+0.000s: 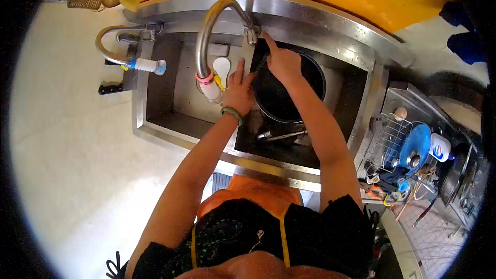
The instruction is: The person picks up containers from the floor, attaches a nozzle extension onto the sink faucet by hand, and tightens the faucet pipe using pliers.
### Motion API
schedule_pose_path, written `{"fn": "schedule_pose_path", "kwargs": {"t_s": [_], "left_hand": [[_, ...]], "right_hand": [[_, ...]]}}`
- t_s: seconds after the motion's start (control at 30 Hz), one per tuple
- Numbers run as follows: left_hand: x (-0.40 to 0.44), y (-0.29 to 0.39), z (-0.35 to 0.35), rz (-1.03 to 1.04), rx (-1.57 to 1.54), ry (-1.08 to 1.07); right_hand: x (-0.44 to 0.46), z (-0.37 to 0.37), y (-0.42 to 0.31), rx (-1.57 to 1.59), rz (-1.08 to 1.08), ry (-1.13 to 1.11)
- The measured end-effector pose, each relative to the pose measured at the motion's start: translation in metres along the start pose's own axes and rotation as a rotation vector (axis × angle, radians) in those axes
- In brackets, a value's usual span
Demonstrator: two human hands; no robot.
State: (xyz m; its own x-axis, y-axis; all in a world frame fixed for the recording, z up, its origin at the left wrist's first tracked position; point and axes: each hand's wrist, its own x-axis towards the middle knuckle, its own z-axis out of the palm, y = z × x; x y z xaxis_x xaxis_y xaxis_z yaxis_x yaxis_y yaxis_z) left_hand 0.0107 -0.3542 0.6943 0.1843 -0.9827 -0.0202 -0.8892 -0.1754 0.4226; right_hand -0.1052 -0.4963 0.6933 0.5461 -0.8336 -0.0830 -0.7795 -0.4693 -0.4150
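Observation:
My left hand lies over the divider between the two sink basins, fingers stretched out and apart, with nothing seen in it. Beside it hangs the white and pink spout end of the curved metal faucet. My right hand reaches over a round black pan in the right basin. Its index finger points out at the faucet's base; whether it touches there I cannot tell. The other fingers are bent and partly hidden. A white spoon-shaped object lies in the left basin.
A second, smaller curved faucet with a white and blue nozzle stands left. Near it a black-handled knife rests at the sink's edge. A metal bar-like handle lies below the pan. Rightward are a wire basket and a blue lid.

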Motion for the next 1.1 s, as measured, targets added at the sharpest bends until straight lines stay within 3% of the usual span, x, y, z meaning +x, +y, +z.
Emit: {"fn": "schedule_pose_path", "kwargs": {"t_s": [0.07,0.5,0.67,0.8,0.9,1.1], "left_hand": [[0.0,0.0,0.0,-0.015,-0.02,-0.02],[0.004,0.002,0.002,0.041,0.034,0.024],[0.0,0.002,0.009,0.167,0.079,0.129],[0.001,0.003,0.008,0.128,0.059,0.095],[0.006,0.008,0.003,0.114,0.03,0.079],[0.007,0.016,-0.003,0.093,0.013,0.044]], "right_hand": [[0.006,0.007,0.001,0.052,-0.011,0.074],[0.023,0.013,-0.004,-0.03,-0.037,0.043],[-0.002,0.016,0.0,0.089,-0.026,0.112],[0.0,0.025,-0.002,0.189,-0.035,0.152],[0.008,0.035,-0.006,0.051,-0.069,0.083],[0.003,0.017,-0.01,0.085,-0.059,-0.058]]}}
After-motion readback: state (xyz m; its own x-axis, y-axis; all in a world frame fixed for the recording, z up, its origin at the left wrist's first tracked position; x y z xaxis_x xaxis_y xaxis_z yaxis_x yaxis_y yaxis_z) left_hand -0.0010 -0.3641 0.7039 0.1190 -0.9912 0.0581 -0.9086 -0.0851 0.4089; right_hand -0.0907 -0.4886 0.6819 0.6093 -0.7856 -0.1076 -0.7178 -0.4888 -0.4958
